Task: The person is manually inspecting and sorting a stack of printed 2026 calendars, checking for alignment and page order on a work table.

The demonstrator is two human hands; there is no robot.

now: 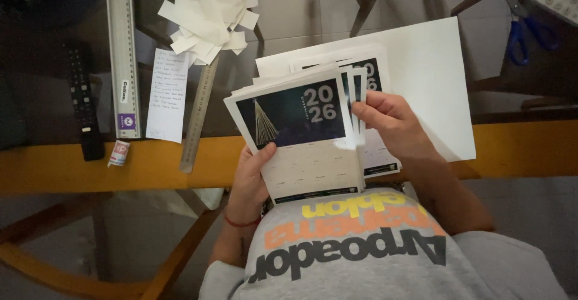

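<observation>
While both hands hold it above the lap, the stack of printed calendar sheets (301, 137) sits mid-frame, just off the near edge of the bench (90, 161). Top sheet: dark photo panel up top, pale grid below. Long axis runs roughly 11 to 5 o'clock, tilted a bit left.

Left hand (253, 176) is at the stack's 7 o'clock corner, grip closed on it, thumb on top of the top sheet, fingers hidden underneath. Right hand (391, 122) is at the stack's 3 o'clock edge, thumb and fingertips pinched on the fanned edges of a few sheets, so grip closed there too. Both hands touching; right one is on the fanned side, left one carries the weight, by the look of it.

Behind the stack, at 1 o'clock, a large white sheet (433, 71) lies on the bench. At 11 o'clock: pile of white paper offcuts (208, 17), a steel ruler (198, 116) slanting down, a handwritten note (165, 95), a long metal straightedge (123, 53), a small roll (119, 153) at its foot. Black remote (81, 101) at 9 o'clock. Blue-handled scissors (521, 26) at 2 o'clock, partly cut off.

Sheet count can't be told; lower sheets mostly covered. Scene dim, bench glass reflective.
</observation>
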